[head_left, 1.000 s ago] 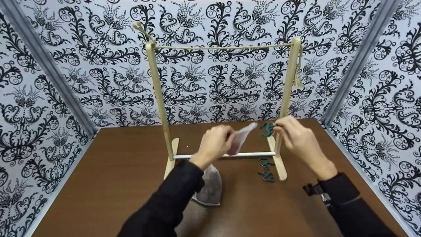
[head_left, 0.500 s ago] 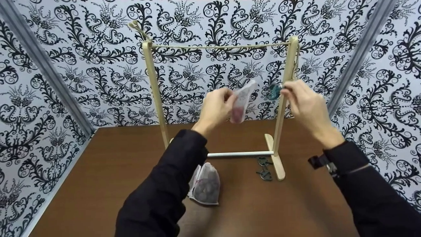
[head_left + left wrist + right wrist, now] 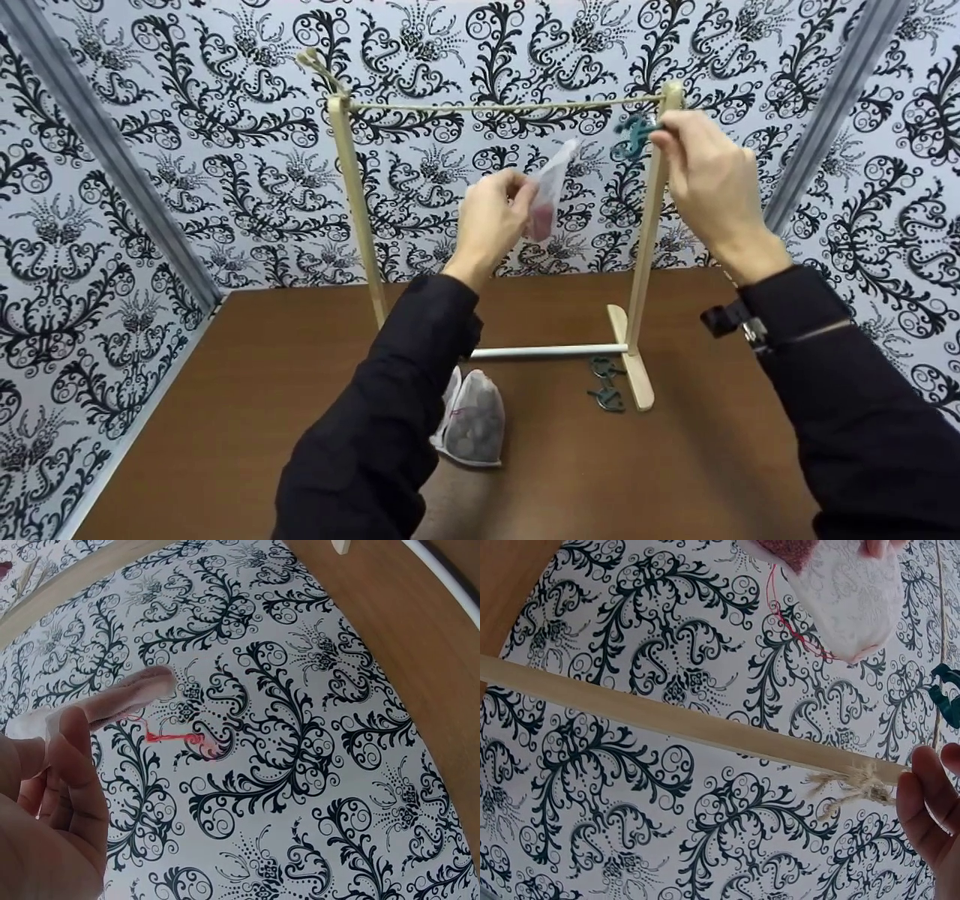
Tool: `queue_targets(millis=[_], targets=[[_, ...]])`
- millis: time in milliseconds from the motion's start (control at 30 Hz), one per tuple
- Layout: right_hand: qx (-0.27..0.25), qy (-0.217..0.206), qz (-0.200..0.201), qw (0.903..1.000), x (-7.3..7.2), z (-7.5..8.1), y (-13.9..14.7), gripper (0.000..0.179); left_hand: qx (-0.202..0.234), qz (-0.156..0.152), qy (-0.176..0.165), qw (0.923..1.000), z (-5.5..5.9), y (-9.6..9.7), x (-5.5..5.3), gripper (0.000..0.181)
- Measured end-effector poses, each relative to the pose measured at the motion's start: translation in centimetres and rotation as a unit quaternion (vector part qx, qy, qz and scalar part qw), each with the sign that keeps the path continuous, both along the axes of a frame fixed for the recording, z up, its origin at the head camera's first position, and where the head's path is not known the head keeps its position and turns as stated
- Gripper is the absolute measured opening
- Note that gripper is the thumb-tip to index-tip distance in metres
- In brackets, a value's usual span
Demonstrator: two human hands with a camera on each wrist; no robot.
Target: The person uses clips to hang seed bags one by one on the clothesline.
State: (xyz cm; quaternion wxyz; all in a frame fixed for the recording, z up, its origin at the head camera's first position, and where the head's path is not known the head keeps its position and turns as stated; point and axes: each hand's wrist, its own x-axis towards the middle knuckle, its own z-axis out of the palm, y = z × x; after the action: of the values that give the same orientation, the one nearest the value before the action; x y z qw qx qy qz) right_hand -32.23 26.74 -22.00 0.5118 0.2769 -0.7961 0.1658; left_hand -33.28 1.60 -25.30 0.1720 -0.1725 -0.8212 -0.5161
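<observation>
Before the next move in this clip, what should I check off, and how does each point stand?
1. Mesh pouch pinched in the left hand: ok.
2. Green clip held by the right hand: ok.
3. Twine strung between the wooden posts: ok.
4. Mesh pouch up at the twine: not ok, it is lower in the head view.
5. Green clip's jaws open: cannot tell, too small.

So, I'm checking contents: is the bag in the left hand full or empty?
Partly filled: the bag shows reddish contents at its lower end, pale see-through fabric above.
</observation>
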Motion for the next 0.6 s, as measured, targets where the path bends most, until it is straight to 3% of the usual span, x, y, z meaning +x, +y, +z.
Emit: queue_targets(millis=[300, 600], targets=[[-0.036, 0.008, -0.009, 0.9993, -0.4, 1.8, -0.6, 0.034, 0.0, -0.01, -0.012, 0.9999, 1.6, 0.9, 0.4, 0.016], [0.019, 0.0, -0.038, 0.9991, -1.1, 3.5, -0.4, 0.038, -0.004, -0.001, -0.032, 0.9995, 2.6, 1.6, 0.7, 0.017]])
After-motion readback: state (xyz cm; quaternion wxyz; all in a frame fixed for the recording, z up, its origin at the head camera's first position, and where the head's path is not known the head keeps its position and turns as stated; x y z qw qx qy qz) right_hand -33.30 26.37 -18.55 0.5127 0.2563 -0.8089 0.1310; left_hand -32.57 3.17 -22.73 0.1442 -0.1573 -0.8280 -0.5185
